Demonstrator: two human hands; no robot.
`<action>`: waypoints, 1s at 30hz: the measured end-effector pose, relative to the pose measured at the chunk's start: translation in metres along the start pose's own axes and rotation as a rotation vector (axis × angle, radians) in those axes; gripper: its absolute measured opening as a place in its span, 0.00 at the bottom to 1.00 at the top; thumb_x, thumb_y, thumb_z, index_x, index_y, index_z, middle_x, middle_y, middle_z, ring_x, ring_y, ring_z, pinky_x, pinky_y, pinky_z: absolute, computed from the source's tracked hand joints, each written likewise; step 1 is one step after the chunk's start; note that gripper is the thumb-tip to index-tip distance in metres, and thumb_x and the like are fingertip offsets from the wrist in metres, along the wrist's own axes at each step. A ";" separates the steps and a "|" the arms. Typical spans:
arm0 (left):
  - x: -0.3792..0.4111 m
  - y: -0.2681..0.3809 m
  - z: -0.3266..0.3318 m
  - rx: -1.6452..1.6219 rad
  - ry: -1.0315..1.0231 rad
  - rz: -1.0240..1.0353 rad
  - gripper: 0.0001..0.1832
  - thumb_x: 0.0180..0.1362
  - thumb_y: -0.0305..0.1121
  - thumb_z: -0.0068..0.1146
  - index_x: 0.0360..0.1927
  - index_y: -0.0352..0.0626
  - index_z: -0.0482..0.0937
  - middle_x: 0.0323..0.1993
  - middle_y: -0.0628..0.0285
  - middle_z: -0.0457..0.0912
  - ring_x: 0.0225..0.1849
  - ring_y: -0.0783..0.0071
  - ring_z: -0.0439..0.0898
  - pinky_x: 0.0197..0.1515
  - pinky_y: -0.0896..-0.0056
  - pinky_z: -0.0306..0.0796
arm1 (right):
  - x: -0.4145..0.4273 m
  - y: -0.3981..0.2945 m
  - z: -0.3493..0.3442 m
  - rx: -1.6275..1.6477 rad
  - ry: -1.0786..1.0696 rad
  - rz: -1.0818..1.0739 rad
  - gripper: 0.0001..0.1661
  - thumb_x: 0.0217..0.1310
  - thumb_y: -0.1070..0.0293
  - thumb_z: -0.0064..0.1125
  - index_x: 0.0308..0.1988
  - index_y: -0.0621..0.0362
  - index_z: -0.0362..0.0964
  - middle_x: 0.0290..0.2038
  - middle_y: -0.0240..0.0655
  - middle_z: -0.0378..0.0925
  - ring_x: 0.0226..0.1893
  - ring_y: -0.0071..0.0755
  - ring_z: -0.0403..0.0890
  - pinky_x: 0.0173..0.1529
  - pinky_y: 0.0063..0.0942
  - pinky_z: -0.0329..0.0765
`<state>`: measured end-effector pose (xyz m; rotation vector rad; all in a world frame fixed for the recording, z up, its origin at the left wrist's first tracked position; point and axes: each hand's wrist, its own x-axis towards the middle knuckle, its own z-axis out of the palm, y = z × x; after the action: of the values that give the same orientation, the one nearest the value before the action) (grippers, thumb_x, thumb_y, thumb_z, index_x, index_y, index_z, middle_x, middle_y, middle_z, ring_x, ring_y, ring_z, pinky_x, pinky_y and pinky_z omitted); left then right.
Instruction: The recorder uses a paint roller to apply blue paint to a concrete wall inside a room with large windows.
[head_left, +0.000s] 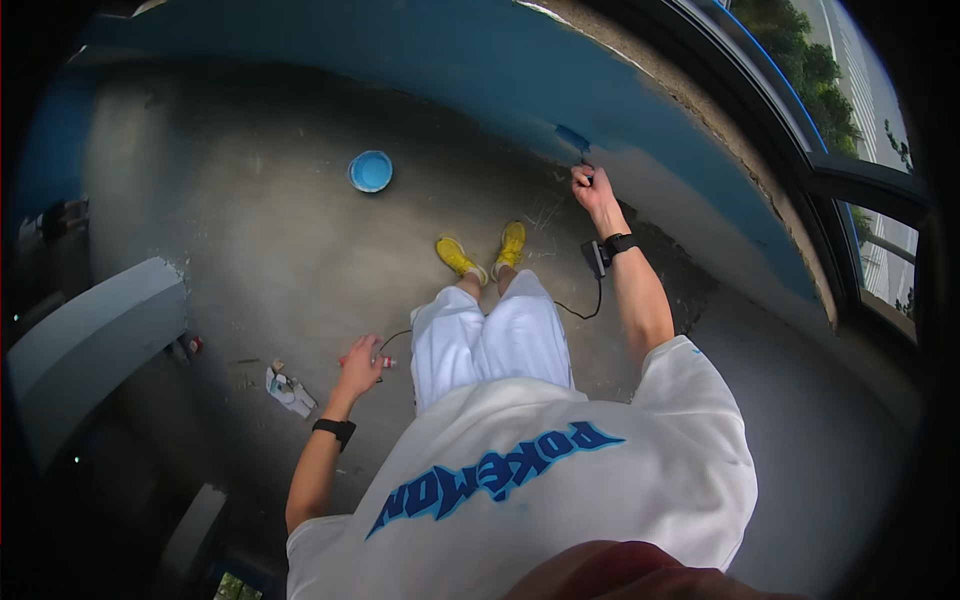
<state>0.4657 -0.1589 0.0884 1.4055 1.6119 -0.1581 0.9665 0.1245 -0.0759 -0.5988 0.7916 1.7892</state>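
My right hand (592, 187) is closed around the handle of a paint roller (573, 139), whose blue-coated head lies against the low wall. Around the roller the wall (525, 90) is blue, and a grey unpainted stretch (675, 191) runs below and to the right of it. My left hand (364, 364) hangs with its fingers loosely apart, over a red-and-white item (388, 361); whether it touches that item cannot be told. A bucket of light blue paint (371, 172) stands on the floor, left of my yellow shoes (454, 253).
A dark window frame (825, 169) and a rough sill edge (739, 161) run along the right. White packaging (291, 391) lies on the floor at the left, near a pale low partition (105, 322). A black cable (585, 316) hangs from a device at my right wrist.
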 end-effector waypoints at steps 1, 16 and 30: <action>-0.002 0.007 0.005 0.100 0.033 0.065 0.22 0.44 0.23 0.53 0.47 0.38 0.70 0.43 0.51 0.73 0.46 0.55 0.73 0.48 0.59 0.67 | 0.028 -0.002 -0.014 0.001 0.087 -0.057 0.14 0.65 0.71 0.37 0.23 0.55 0.53 0.15 0.25 0.54 0.13 0.17 0.55 0.14 0.18 0.48; 0.104 -0.013 0.116 0.682 -0.205 0.153 0.44 0.53 0.24 0.48 0.69 0.61 0.40 0.69 0.47 0.39 0.66 0.41 0.49 0.52 0.24 0.57 | -0.111 0.031 0.043 -0.049 -0.039 0.045 0.12 0.68 0.68 0.36 0.30 0.62 0.58 0.15 0.24 0.54 0.10 0.14 0.56 0.11 0.16 0.48; 0.120 -0.036 0.139 0.605 -0.205 0.185 0.44 0.50 0.23 0.49 0.69 0.60 0.43 0.69 0.47 0.37 0.68 0.40 0.43 0.57 0.19 0.42 | 0.129 0.018 -0.084 -0.159 0.170 -0.291 0.15 0.65 0.70 0.39 0.23 0.54 0.53 0.14 0.24 0.53 0.12 0.15 0.55 0.12 0.16 0.48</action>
<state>0.5284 -0.1757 -0.0872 1.9129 1.3042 -0.7027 0.9091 0.1362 -0.2195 -0.9318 0.6415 1.5555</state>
